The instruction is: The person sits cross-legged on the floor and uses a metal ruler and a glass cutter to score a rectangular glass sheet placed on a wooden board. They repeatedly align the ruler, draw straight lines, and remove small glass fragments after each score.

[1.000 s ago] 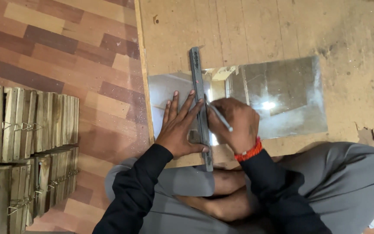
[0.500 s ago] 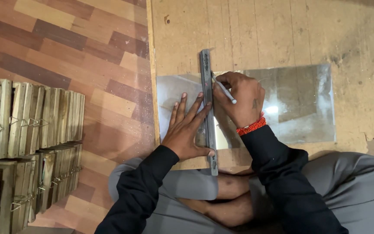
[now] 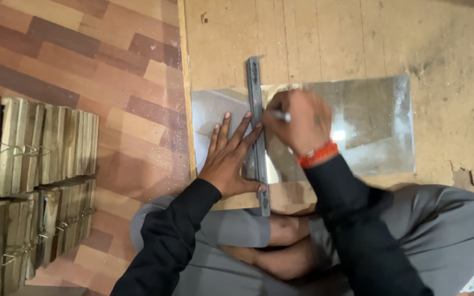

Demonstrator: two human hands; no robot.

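No packages, labels, signs or screens show in this view.

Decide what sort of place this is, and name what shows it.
Probably a small glass-cutting or framing workshop: a glass sheet lies on a worn wooden board, a metal straightedge across it, with bundled wooden pieces stacked beside.

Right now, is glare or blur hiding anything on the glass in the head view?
Head view: a bright glare spot sits on the glass sheet just right of the right hand; reflections mottle the pane. The ruler and left hand look sharp, lit evenly; the cutter tip is small and slightly blurred.
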